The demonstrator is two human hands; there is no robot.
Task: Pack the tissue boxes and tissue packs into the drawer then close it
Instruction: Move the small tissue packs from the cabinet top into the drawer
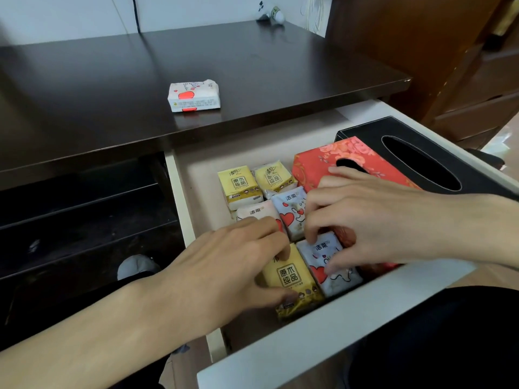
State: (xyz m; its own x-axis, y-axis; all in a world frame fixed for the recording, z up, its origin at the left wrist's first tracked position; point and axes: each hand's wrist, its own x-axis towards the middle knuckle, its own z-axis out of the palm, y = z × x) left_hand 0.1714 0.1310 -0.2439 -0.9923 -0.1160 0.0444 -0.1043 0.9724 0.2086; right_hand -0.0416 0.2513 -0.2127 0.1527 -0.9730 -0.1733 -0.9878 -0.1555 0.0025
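One white tissue pack (193,96) lies on the dark desk top (112,80), near its front edge.

原木纯品 on yellow pack (289,276), 洁柔 on white pack (325,259)

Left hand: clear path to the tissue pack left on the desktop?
Probably yes. The left hand rests on packs in the open drawer; the tissue pack lies alone on the desktop with nothing between.

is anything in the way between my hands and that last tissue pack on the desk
Nothing visible. The tissue pack lies alone on the dark desk top, beyond the open drawer. Left hand and right hand are both down in the drawer.
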